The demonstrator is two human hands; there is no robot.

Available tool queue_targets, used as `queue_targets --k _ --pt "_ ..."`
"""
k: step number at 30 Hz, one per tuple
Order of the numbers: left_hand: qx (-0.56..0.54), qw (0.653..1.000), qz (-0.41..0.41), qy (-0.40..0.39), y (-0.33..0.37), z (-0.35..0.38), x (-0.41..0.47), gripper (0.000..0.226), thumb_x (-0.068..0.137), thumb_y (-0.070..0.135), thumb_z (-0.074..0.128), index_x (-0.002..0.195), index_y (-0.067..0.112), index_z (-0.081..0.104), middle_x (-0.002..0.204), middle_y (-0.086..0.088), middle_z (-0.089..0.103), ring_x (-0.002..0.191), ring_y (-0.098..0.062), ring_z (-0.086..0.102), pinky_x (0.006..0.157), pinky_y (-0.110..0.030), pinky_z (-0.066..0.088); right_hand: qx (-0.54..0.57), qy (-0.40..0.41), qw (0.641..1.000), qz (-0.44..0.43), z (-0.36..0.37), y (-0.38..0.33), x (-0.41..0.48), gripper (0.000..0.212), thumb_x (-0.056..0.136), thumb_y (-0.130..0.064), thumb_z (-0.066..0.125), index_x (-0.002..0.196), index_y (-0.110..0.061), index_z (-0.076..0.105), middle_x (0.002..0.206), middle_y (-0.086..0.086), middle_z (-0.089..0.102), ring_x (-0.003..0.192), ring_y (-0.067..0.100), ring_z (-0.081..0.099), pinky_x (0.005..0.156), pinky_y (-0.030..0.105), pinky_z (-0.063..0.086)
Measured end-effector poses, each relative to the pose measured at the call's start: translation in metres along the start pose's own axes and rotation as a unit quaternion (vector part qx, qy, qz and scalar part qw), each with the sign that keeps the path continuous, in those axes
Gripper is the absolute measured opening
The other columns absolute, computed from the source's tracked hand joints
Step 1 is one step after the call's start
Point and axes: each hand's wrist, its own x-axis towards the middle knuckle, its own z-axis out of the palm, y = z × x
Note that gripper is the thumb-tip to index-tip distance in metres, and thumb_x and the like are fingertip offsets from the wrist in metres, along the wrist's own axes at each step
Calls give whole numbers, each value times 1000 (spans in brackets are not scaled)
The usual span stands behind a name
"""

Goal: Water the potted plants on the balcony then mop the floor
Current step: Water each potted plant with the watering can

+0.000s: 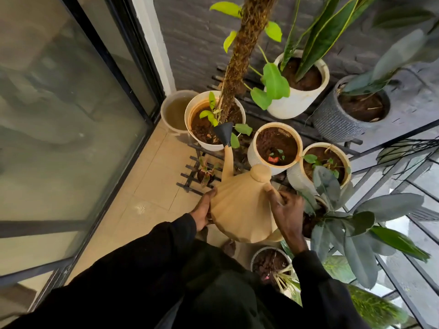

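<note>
I hold a beige ribbed watering can (240, 210) with both hands over the balcony plants. My left hand (203, 211) supports its left side and underside. My right hand (288, 214) grips the handle on the right. The can's long spout ends in a black rose (224, 132) that hangs over the soil of a white pot (190, 125) with a tall moss pole (240, 60). Two cream pots (255, 153) (294, 176) with small seedlings stand just right of the spout.
A bucket of murky water (174, 112) stands in the corner by the sliding glass door (71, 115). A black slatted rack (190, 176) carries the pots, with a white pot (299, 100) and a grey pot (332, 122) behind. Leafy plants (351, 224) and a railing (403, 186) crowd the right.
</note>
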Motion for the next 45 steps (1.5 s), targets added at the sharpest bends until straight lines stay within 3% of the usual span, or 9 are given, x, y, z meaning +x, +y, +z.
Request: queue_targets --k 4,9,14,17,20,25,37,41,45 --pt "-37 997 -28 60 -68 -18 90 116 49 88 79 147 37 43 138 -10 60 119 -38 60 93 -61 55 -10 -24 1000 -10 -4 6 -9 60 97 -25 74 52 -28 34 49 -13 30 44 9 27 45 15 22" --pt "-89 986 -64 129 -124 -37 146 120 30 76 94 136 56 42 143 -7 53 111 -41 62 70 -66 58 -48 -75 996 9 11 26 -16 58 96 -41 70 50 -23 40 48 -10 37 43 12 31 44 17 24" --pt "-127 982 -94 102 -96 -28 93 93 69 70 81 144 33 41 146 -10 50 119 -39 54 81 -52 56 -41 -98 994 8 42 21 -14 56 94 -29 72 51 -34 37 43 -16 31 41 3 44 42 10 33" --pt "-130 981 -97 105 -105 -49 122 99 65 73 83 146 37 37 153 -4 44 128 -39 51 84 -54 57 -45 -95 994 14 69 27 -10 60 94 -21 75 52 -36 35 37 -11 34 43 -3 49 44 7 35" --pt "-138 976 -112 124 -121 -71 161 127 32 77 92 144 53 36 156 2 41 121 -36 53 65 -53 60 -56 -102 993 26 98 41 -8 63 95 -24 75 49 -34 33 38 -12 44 42 -2 48 45 9 37" --pt "-137 976 -118 123 -122 -90 179 116 46 78 86 146 52 35 152 -2 45 126 -36 51 98 -58 49 -95 -108 989 45 141 60 -8 58 96 -35 72 50 -7 52 44 -9 35 41 11 35 43 17 31" --pt "-129 975 -155 92 -110 -114 209 113 57 82 78 152 40 33 148 -7 51 123 -36 54 91 -51 51 -95 -124 983 95 185 45 11 56 96 -21 73 48 -15 45 43 -10 34 35 6 41 38 12 33" --pt "-100 980 -159 61 -86 -110 195 77 88 69 62 144 22 41 144 -10 51 120 -30 49 100 -47 41 -114 -118 982 93 188 45 21 57 97 -25 72 52 0 49 46 -5 35 36 8 26 39 14 31" --pt "-83 983 -155 58 -77 -110 194 73 92 67 58 146 21 42 126 -9 51 121 -32 49 110 -49 39 -119 -120 981 96 191 41 28 59 98 -28 71 51 -1 46 47 -4 34 43 11 27 41 18 31"
